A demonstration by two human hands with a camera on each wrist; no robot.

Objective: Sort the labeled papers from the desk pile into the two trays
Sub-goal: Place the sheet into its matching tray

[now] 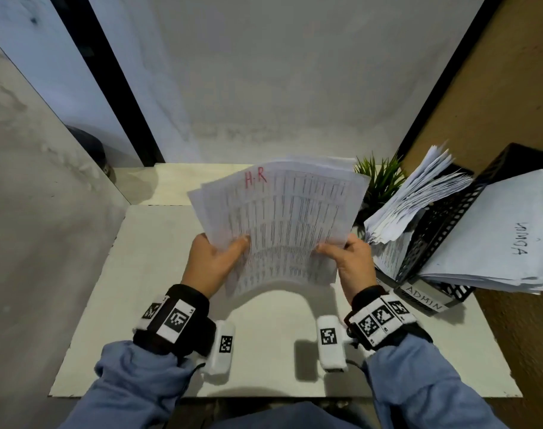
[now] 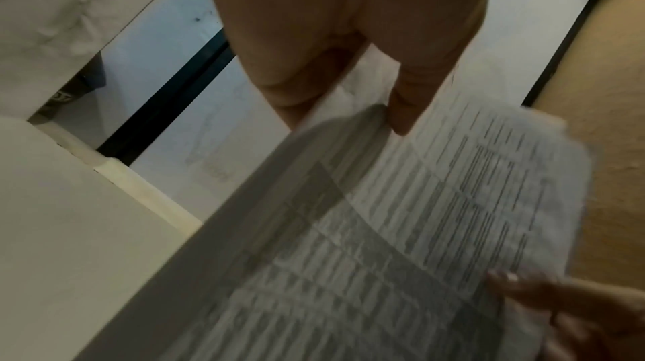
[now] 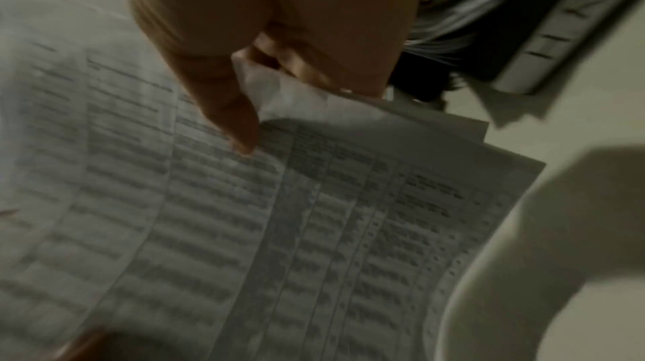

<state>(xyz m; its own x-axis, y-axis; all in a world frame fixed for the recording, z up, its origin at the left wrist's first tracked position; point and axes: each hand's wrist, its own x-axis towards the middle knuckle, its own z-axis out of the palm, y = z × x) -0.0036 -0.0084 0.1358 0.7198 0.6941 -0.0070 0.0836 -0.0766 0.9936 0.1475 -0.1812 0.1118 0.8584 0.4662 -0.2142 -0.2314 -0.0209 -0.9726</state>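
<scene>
Both hands hold a fanned stack of printed papers (image 1: pixel 282 218) above the white counter (image 1: pixel 158 305). The left hand (image 1: pixel 213 263) pinches the near left edge, thumb on top; the right hand (image 1: pixel 352 261) pinches the near right corner. The top sheet (image 1: pixel 295 230) is marked "H.R" in red. At right stand two black mesh trays: the far tray (image 1: pixel 449 212) holds loose sheets, and the near tray (image 1: pixel 511 162), tagged "ADMIN", holds a stack. The step in hand appears to be label reading; next, the top sheet must be separated and carried to the tray matching its label, probably the far one.

white papers (image 1: pixel 282 218), red lettering; black tray (image 1: pixel 443 224)
</scene>
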